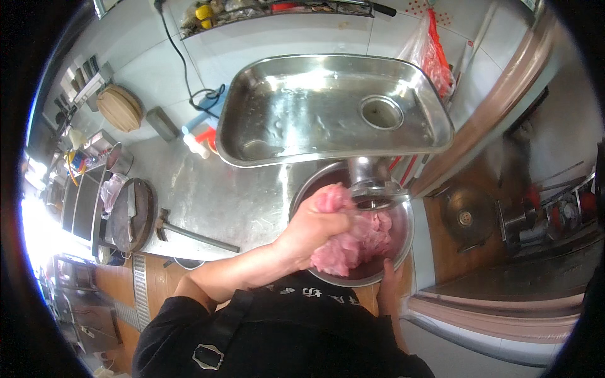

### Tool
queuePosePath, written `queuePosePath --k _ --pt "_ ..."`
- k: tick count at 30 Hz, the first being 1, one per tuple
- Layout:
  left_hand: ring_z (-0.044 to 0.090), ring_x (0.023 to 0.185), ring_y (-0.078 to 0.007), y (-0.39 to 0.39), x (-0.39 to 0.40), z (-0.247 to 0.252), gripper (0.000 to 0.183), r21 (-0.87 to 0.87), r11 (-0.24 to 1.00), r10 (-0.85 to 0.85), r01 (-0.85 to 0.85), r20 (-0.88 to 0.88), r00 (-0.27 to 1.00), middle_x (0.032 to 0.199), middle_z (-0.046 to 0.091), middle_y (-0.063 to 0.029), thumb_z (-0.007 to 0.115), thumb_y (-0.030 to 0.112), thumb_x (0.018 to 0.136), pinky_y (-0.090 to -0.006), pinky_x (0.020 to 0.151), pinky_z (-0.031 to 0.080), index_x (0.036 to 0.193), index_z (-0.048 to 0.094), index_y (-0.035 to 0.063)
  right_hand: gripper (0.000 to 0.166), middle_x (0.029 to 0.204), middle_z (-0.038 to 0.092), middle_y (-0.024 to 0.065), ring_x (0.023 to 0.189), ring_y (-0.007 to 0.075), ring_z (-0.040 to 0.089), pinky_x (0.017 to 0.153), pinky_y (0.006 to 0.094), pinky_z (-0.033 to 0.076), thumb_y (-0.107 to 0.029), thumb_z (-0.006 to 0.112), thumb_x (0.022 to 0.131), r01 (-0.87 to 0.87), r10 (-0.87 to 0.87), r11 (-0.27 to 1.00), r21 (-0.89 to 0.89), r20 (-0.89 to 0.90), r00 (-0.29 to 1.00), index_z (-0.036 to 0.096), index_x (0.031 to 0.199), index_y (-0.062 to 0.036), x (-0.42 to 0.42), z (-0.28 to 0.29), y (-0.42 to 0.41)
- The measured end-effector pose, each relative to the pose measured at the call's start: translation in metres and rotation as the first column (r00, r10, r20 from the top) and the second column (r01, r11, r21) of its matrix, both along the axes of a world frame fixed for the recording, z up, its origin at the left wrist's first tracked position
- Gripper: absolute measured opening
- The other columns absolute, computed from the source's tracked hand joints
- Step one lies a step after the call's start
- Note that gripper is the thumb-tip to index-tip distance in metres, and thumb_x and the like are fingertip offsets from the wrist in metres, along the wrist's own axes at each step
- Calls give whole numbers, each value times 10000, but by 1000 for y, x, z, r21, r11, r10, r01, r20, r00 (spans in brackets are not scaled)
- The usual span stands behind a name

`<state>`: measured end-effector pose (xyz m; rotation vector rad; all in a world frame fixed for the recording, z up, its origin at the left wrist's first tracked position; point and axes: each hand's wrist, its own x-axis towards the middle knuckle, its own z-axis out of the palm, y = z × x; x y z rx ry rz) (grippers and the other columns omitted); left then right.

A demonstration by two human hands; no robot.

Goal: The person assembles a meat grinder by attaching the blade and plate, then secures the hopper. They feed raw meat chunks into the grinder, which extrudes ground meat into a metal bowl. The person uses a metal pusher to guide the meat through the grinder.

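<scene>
My left hand (309, 224) grips a thick handful of raw pink meat (338, 253) over a round metal bowl (407, 236). Some of the meat bulges out above the fist, and more hangs below it. Just right of the fist is the outlet of a meat grinder (375, 198), above the bowl's far side. The grinder's steel feed tray (302, 118) spans the space beyond, with a round feed hole (382, 112) on its right. At the near right rim, my right hand (388, 286) holds the bowl; part of that hand is hidden behind the rim.
On the steel table (212, 189) lies a hammer-like tool (201, 236). A cleaver (131, 212) rests on a round chopping board (144, 222) to the left. A black cord (177, 52) hangs behind the tray. Plastic bags (432, 61) hang on the wall at right, near a brown frame (501, 99).
</scene>
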<state>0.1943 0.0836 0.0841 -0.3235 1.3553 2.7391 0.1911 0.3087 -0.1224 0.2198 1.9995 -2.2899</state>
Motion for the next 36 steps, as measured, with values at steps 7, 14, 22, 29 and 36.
queuePosePath --k 7,14,22,29,36 --pt "579 674 -123 0 -36 110 128 -74 990 -140 120 -456 879 773 547 -39 545 -52 739 -239 582 491 822 486 26 542 1279 462 141 1127 251 464 978 347 351 -133 534 857 33 -34 998 -59 -9 999 343 1342 16 -3 -32 9" --pt "597 691 -152 -51 -50 197 190 -183 891 -422 416 -674 606 847 600 -90 568 -10 785 -283 688 510 937 457 15 488 1232 493 104 1100 228 473 965 336 351 -112 522 858 59 -58 994 -97 16 998 388 1314 -6 -1 -25 3" --pt "622 770 -144 -114 -107 154 264 -956 285 -572 -65 -224 789 877 641 -110 625 130 791 -256 642 507 1016 572 3 488 1241 486 110 1114 217 463 979 331 334 -116 522 844 66 -67 997 -33 -25 997 404 1301 7 -2 -16 0" --pt "611 646 -139 -141 -103 145 269 -962 68 -442 -265 -267 856 887 664 -46 609 238 839 -309 618 501 1064 616 89 527 1229 489 117 1113 238 461 976 344 326 -214 552 833 97 -97 995 0 12 995 415 1291 7 -2 -22 3" --pt "609 686 -114 -172 -116 125 207 -697 127 -438 -706 -677 591 896 662 -57 568 161 851 -262 618 485 1022 641 70 517 1202 503 108 1091 223 473 951 359 352 -261 565 830 111 -111 994 0 29 993 438 1261 -3 0 -14 -4"
